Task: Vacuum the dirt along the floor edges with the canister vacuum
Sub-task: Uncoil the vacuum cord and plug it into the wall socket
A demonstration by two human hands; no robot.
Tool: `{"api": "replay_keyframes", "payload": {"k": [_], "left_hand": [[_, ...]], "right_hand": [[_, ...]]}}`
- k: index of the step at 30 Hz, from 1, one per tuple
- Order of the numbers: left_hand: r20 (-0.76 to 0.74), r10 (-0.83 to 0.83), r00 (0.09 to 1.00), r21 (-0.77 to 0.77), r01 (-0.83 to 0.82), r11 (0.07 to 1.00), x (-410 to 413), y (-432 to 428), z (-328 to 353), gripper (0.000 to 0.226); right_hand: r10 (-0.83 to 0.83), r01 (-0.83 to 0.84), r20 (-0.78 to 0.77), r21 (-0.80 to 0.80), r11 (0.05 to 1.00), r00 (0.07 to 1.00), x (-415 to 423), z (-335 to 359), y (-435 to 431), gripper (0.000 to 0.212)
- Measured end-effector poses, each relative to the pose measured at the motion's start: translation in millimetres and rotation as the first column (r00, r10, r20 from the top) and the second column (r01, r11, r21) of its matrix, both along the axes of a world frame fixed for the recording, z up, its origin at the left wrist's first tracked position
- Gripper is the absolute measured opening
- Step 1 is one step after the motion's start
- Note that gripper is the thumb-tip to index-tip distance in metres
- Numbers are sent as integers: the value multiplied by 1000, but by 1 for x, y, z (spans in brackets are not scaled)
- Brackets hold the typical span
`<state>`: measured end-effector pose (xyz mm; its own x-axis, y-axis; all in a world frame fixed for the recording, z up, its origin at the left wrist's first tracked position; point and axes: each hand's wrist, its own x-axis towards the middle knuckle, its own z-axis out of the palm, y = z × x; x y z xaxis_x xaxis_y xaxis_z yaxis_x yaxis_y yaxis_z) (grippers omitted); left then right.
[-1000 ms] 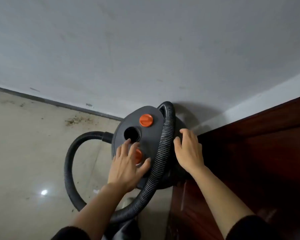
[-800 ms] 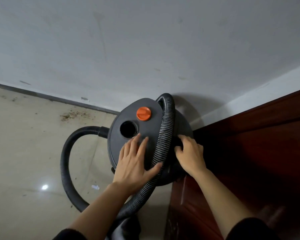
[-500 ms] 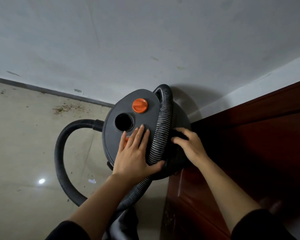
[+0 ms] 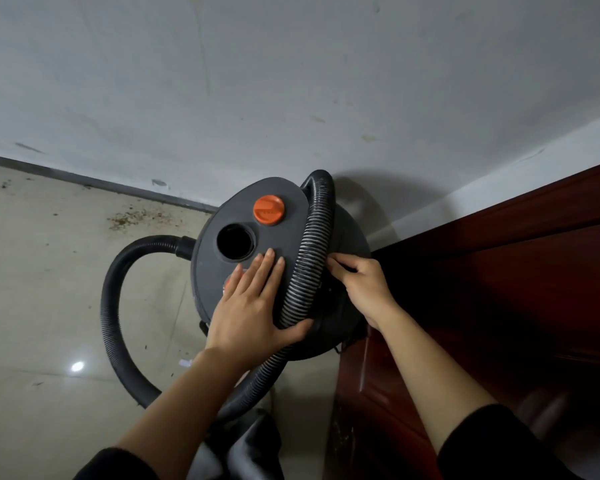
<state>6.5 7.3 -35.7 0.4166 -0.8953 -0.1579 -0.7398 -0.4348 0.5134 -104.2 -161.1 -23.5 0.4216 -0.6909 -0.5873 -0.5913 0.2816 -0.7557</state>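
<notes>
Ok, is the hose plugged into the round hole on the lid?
No, the round hole is empty; the hose lies across the lid beside it.

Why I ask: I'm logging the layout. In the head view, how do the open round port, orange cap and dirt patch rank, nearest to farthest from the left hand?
From the left hand:
1. Open round port, on the vacuum lid, just beyond the fingertips.
2. Orange cap, farther up the lid toward the wall.
3. Dirt patch, on the floor by the baseboard.
</notes>
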Motion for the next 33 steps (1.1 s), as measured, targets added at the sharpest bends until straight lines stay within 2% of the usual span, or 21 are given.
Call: {"api": "replay_keyframes", "payload": {"k": [4,6,8,10,11,12,13,14,15,16,18,20,23,25,33], "left_hand": [[36,-18,999,54,16,998,32,32,0,100],[53,-16,998,82,12,997,50,50,2,101],[65,-2,998,111,-6,994,67,66,5,102],[74,14,997,132,-24,991,83,81,7,102],[78,22,997,138,-33,990,90,88,8,103],[86,29,996,138,-41,990,98,93,9,103],[94,35,995,130,-47,990,104,98,9,104],[98,39,994,117,-50,992,111,101,9,104],[98,44,994,104,-54,993,117,104,9,104],[97,49,994,96,-58,994,123,107,10,103],[95,51,994,86,-59,994,133,113,9,101],[88,44,995,76,-51,996,141,119,7,100],[78,58,995,54,-62,997,149,127,3,99],[73,77,994,39,-80,996,149,130,1,99],[61,259,964,23,-261,965,136,162,-5,97]], "right_hand": [[114,-115,-10,-46,992,993,27,-8,27,21],[198,-197,43,-39,980,979,40,-4,40,23],[250,-246,122,-43,968,961,48,4,49,47],[379,-357,96,-185,915,920,48,13,55,79],[507,-484,13,-275,831,862,49,17,58,91],[633,-632,-126,-342,695,764,52,20,60,103],[710,-762,-303,-391,516,636,56,20,62,111],[714,-841,-468,-427,332,520,63,20,64,118],[675,-870,-584,-457,185,450,72,19,66,123],[635,-876,-653,-476,80,413,82,19,66,127],[615,-876,-703,-481,-41,357,104,17,67,133],[633,-870,-694,-488,-65,342,122,14,70,135],[684,-850,-627,-526,-20,372,138,8,74,131],[713,-835,-595,-549,-23,371,144,6,74,128],[761,-802,-596,-571,-177,256,179,8,89,125]]}}
